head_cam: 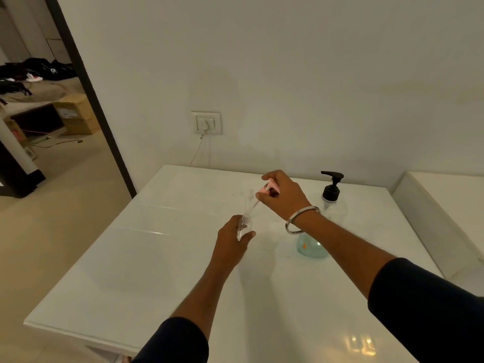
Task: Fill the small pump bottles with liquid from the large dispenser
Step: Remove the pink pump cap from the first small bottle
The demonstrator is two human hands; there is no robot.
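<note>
The white worktop (162, 271) spreads under both hands, with a wall socket (206, 122) on the wall beyond them. Just right of the right hand, partly behind its wrist, stands the large dispenser (331, 203), clear with a black pump and a little blue-green liquid at its bottom. The left hand (231, 244) is curled around a small clear pump bottle (243, 224), its open neck up. The right hand (284, 196), above and beyond the left, pinches the pink pump top (268, 189), whose thin tube hangs toward the bottle. A metal bangle (301, 221) circles the right wrist.
</note>
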